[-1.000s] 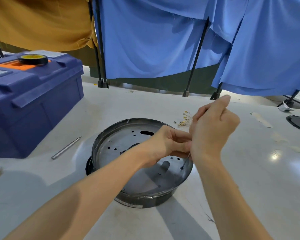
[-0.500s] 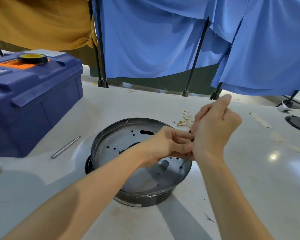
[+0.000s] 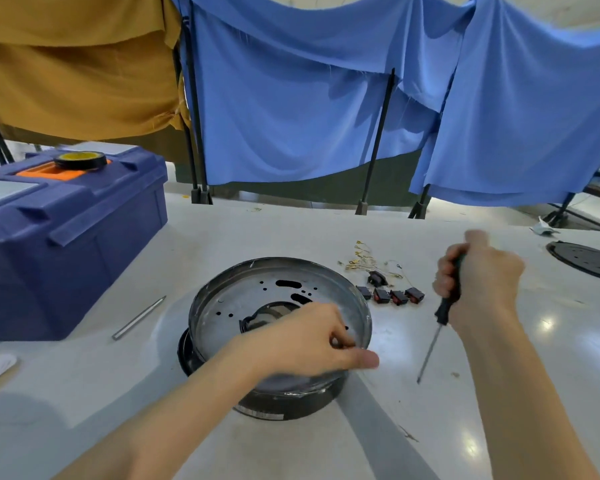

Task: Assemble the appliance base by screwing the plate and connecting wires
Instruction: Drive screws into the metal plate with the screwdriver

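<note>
The round appliance base [image 3: 281, 263] stands on the white table, with a perforated metal plate [image 3: 243, 299] lying inside it and a black housing [image 3: 284, 408] below. My left hand [image 3: 305, 341] grips the base's near right rim, fingers curled inside and thumb lying over the edge. My right hand [image 3: 482, 282] holds a black-handled screwdriver [image 3: 430, 348] to the right of the base, tip pointing down just above the table. Thin wires with gold terminals [image 3: 361, 258] and several small black-and-red switches [image 3: 395, 296] lie behind the base on the right.
A blue toolbox [image 3: 66, 237] with a tape roll [image 3: 80, 160] on top stands at the left. A thin metal rod [image 3: 139, 317] lies between toolbox and base. A black round plate [image 3: 586, 259] sits at the far right. Blue and ochre cloths on black stands close off the back.
My right hand has lifted the screwdriver out of the plate and swung it right, off the base. My left hand has dropped from the screwdriver shaft to the base's rim.
</note>
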Tool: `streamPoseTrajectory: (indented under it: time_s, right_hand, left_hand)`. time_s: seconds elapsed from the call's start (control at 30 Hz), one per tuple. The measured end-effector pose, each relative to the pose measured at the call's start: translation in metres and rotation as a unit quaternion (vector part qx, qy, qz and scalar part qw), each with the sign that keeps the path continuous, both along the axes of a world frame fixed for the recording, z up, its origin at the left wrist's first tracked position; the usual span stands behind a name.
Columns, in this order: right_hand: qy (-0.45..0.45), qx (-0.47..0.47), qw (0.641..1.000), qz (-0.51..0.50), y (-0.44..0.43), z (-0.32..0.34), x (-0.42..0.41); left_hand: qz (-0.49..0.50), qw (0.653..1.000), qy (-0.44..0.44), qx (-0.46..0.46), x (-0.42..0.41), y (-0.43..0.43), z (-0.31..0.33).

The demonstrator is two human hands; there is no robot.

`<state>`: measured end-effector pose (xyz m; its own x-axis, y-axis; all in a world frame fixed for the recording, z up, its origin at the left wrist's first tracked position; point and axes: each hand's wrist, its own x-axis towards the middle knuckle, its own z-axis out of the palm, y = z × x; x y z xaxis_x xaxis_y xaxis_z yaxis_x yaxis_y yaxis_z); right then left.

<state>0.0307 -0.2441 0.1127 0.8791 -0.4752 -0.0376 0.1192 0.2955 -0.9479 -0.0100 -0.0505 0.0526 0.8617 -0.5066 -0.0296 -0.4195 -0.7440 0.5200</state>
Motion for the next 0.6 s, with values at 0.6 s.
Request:
streamPoseTrajectory:
  time_s: [0.6]
  right_hand:
    - [0.283, -0.100, 0.888, 0.349, -0.001, -0.082, 0.001]
  left_hand:
    - [0.073, 0.982, -0.143, 0.097, -0.023, -0.014, 0.022]
